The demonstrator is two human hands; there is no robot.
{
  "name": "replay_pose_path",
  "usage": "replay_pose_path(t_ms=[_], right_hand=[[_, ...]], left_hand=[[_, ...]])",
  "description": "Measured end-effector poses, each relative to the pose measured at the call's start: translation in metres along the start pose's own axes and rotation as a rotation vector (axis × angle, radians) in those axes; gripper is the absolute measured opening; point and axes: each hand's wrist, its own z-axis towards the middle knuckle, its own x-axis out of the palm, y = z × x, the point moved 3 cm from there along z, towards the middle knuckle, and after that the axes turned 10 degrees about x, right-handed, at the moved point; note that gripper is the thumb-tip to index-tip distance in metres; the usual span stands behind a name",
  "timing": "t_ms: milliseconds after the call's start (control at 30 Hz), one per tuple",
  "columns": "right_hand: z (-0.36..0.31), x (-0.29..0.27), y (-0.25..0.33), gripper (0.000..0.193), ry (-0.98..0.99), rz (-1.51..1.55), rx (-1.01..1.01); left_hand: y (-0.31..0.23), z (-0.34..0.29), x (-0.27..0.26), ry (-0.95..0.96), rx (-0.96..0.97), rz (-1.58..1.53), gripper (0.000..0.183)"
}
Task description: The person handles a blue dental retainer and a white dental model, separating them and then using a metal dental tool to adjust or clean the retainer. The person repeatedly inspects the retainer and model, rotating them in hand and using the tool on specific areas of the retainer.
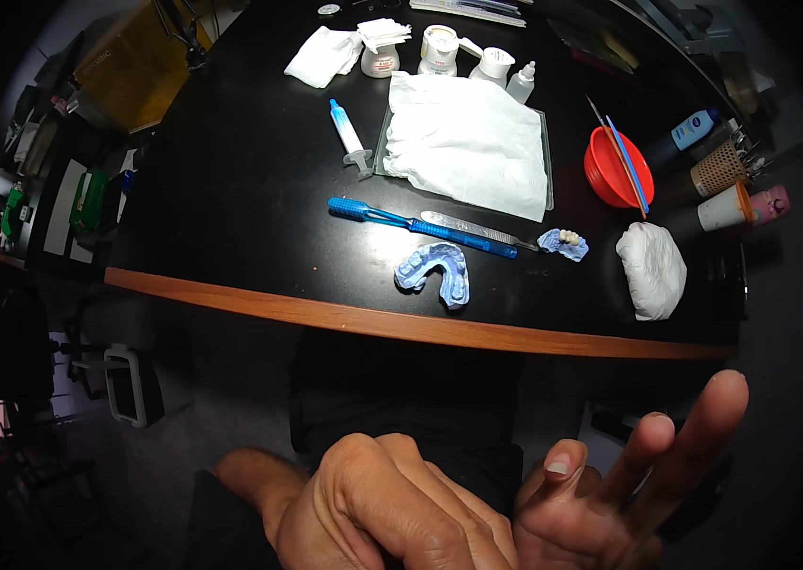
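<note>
- both hands low in the head view, below the table edge, well apart from everything on the table
- left hand (373, 513): fingers curled into a loose fist, knuckles up, nothing seen in it; it lies against the right hand
- right hand (601, 494): fingers spread and pointing up-right, released, grasping nothing
- black table (230, 190) w/ a wooden front edge above the hands
- nearest the hands, close to the front edge: blue dental cast (434, 273), horseshoe shaped, lying flat
- just behind it a blue-handled brush (420, 224) lying crosswise, bristle end to the left
- metal scalpel (477, 229) beside the brush, tip toward a small blue model piece (563, 244) w/ pale teeth on it
- white lump (653, 270) to the right, near the table's right end
- white cloth (468, 142) on a clear tray in the middle
- syringe (349, 138) just left of the tray
- red bowl (615, 169) to the right w/ thin tools resting across it
- small white jars (439, 52) and a dropper bottle (520, 84) at the back, crumpled tissue (325, 55) left of them
- paper cup (724, 207) at far right
</note>
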Motion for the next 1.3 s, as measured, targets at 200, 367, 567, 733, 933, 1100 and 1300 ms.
replay_pose_path(t_ms=[200,367,567,733,933,1100,1300], right_hand=[[0.009,0.009,0.000,0.046,-0.011,-0.340,-0.167],[0.027,-0.003,-0.028,0.027,0.018,-0.469,-0.304],[0.081,-0.052,-0.069,0.026,0.123,-1.173,-0.859],[0.097,-0.066,-0.089,0.027,0.078,-1.228,-0.997],[0.100,-0.073,-0.091,0.024,0.102,-1.190,-1.003],[0.103,-0.077,-0.096,0.022,0.140,-1.126,-0.958],[0.101,-0.085,-0.095,0.031,0.265,-0.875,-0.729]], left_hand=[[0.002,0.004,0.005,0.014,-0.061,0.022,0.029],[-0.009,-0.012,-0.008,-0.081,-0.065,0.114,0.025],[-0.018,-0.019,-0.064,-0.269,-0.120,0.852,0.034],[-0.012,-0.022,-0.091,-0.299,-0.176,0.975,0.027],[-0.012,-0.022,-0.094,-0.244,-0.178,1.039,0.028],[-0.008,-0.024,-0.094,-0.251,-0.147,1.048,0.028],[-0.010,-0.020,-0.082,-0.100,-0.054,1.298,0.024]])
